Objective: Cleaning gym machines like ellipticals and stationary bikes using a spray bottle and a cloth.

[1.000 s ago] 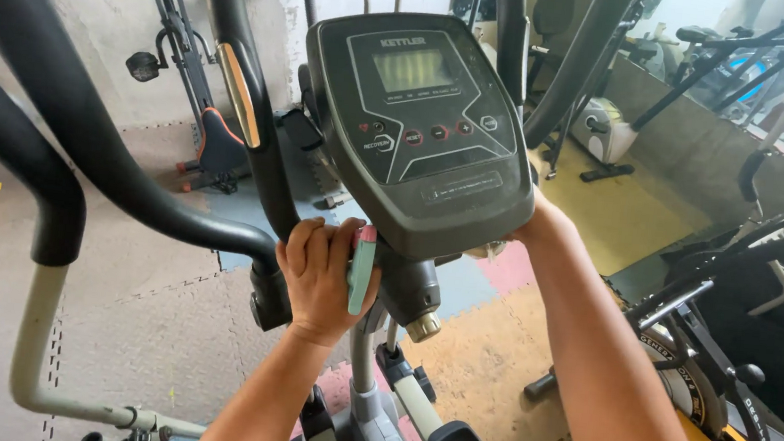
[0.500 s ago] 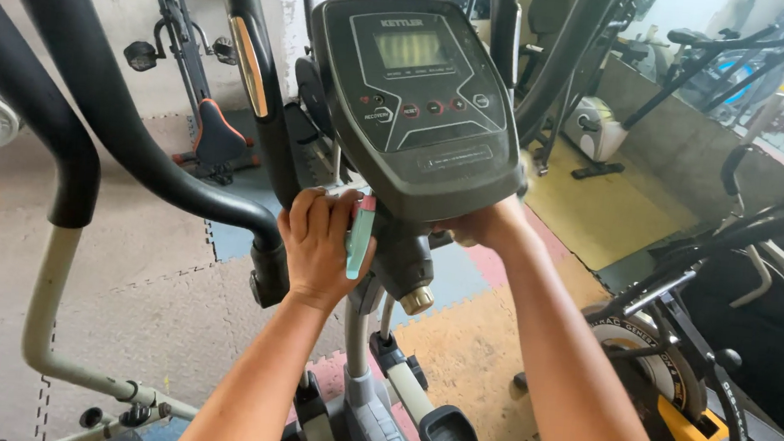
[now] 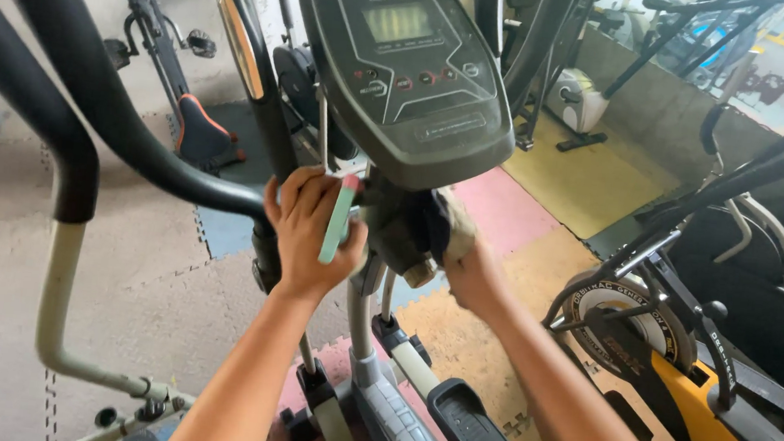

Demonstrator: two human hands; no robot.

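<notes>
A: Head view. What is held by the left hand (image 3: 311, 228)?

B: A slim pale-green tool (image 3: 338, 221) with a pink tip is gripped, fingers curled shut around it. The tool is held upright, just below the console (image 3: 405, 70), beside the dark post bracket (image 3: 400, 231).

A: And the right hand (image 3: 468, 270)?

B: It is pressed to the other side of the bracket. A beige cloth (image 3: 453, 226) is seen at its fingers; whether it is clasped cannot be told, the fingers being hidden behind the bracket.

A: Surroundings?

B: A black handlebar (image 3: 72, 98) is noted at left, pedals (image 3: 477, 436) below, and a yellow exercise bike (image 3: 681, 369) at right. Coloured foam mats (image 3: 544, 215) are laid on the floor.
</notes>
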